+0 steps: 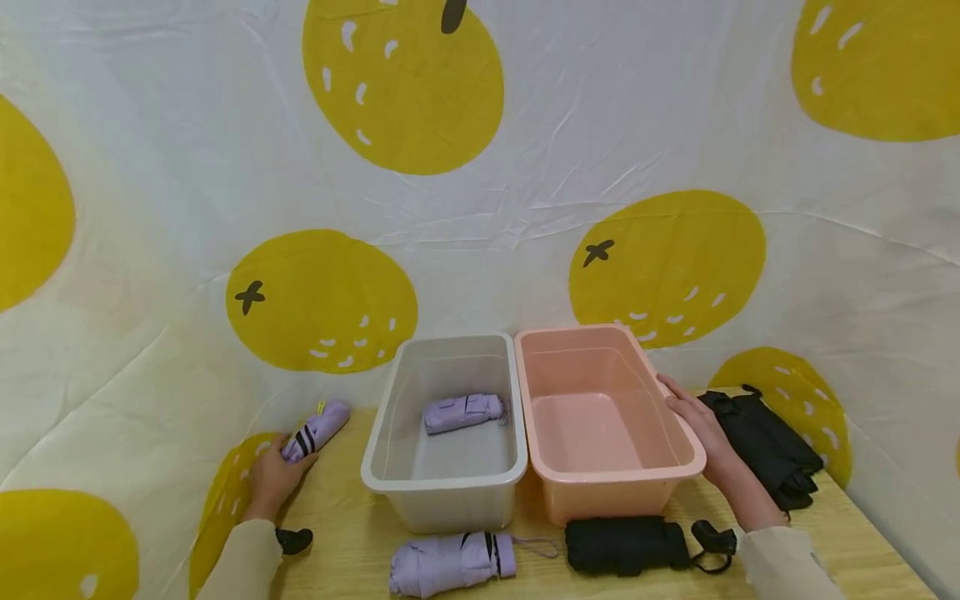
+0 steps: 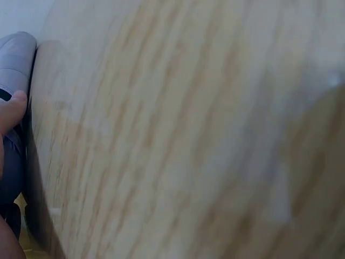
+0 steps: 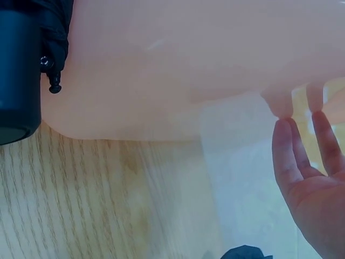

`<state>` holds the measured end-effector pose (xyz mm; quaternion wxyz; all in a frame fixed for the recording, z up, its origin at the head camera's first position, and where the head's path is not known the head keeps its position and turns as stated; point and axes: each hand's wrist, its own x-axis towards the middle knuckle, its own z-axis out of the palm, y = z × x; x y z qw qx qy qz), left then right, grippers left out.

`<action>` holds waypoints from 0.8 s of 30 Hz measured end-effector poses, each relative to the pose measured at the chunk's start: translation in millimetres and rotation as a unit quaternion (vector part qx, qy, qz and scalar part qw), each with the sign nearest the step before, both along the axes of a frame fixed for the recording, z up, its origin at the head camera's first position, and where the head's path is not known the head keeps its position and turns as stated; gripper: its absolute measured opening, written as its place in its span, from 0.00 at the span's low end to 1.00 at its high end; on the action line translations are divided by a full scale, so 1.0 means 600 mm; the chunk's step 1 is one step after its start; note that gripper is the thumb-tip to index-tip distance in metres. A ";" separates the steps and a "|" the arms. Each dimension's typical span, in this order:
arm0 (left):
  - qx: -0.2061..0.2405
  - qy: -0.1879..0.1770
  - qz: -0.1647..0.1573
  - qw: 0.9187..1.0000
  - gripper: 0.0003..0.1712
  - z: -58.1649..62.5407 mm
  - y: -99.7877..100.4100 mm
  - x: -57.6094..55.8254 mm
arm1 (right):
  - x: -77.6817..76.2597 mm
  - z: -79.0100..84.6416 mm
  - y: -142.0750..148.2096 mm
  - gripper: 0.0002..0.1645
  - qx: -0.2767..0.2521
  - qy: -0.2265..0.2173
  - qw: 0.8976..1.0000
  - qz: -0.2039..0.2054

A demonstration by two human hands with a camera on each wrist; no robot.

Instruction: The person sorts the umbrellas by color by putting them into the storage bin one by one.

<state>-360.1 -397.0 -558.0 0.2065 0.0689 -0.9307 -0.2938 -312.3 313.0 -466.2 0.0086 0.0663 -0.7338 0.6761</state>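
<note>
At the left side of the table, my left hand [image 1: 276, 477] grips a folded lavender umbrella [image 1: 324, 427] with dark stripes near its lower end. The left wrist view shows the thumb [image 2: 15, 108] lying across it. My right hand [image 1: 705, 429] is at the right side of the pink bin [image 1: 615, 477]; in the right wrist view its extended fingertips [image 3: 282, 127] meet the bin's outer wall. Another lavender umbrella [image 1: 463, 413] lies inside the light grey bin [image 1: 442, 484], which stands beside the pink one. The pink bin's floor is bare.
In front of the bins lie a lavender umbrella [image 1: 450, 564] with a wrist loop and a black umbrella [image 1: 626, 546]. A second black umbrella [image 1: 768, 446], loosely folded, lies right of my right hand. A fruit-print cloth [image 1: 525, 208] hangs behind the wooden table [image 1: 337, 508].
</note>
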 end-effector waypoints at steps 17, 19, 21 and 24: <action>0.059 -0.094 -0.062 0.992 0.39 0.008 -0.012 0.069 | 0.002 0.003 -0.004 0.36 -0.001 -0.022 1.000 0.015; 0.049 -0.100 -0.090 0.990 0.39 0.016 -0.015 0.076 | 0.003 0.006 0.000 0.37 -0.005 -0.025 1.000 0.016; 0.037 -0.104 -0.115 0.987 0.39 0.024 -0.017 0.080 | 0.003 0.009 0.003 0.36 -0.017 -0.025 0.999 0.019; 0.032 -0.113 -0.142 0.983 0.40 0.033 -0.016 0.086 | 0.001 0.010 0.008 0.36 -0.033 -0.025 0.999 0.028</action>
